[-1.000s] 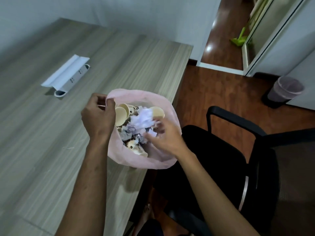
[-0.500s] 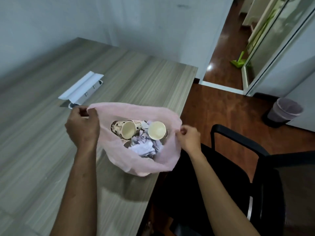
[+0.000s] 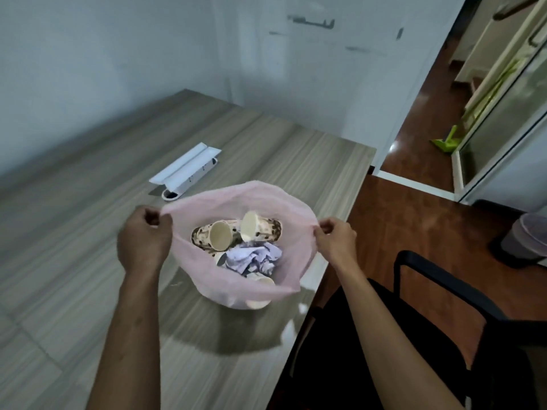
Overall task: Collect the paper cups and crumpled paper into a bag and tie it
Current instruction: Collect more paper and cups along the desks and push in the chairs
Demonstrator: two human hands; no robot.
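2 hands — left hand [image 3: 144,238], right hand [image 3: 336,239] — pinch 1 bag [image 3: 291,220] rim; 4 cups [image 3: 220,239] visible.

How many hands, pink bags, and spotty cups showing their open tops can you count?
Hands: 2, left hand and right hand
Pink bag: 1
Spotty cups showing open tops: 2
Total: 5

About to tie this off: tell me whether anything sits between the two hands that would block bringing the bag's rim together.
Nothing visible does. The left hand and right hand pinch opposite sides of the pink bag rim, its mouth held open. The paper cups and crumpled paper lie below the rim, inside.
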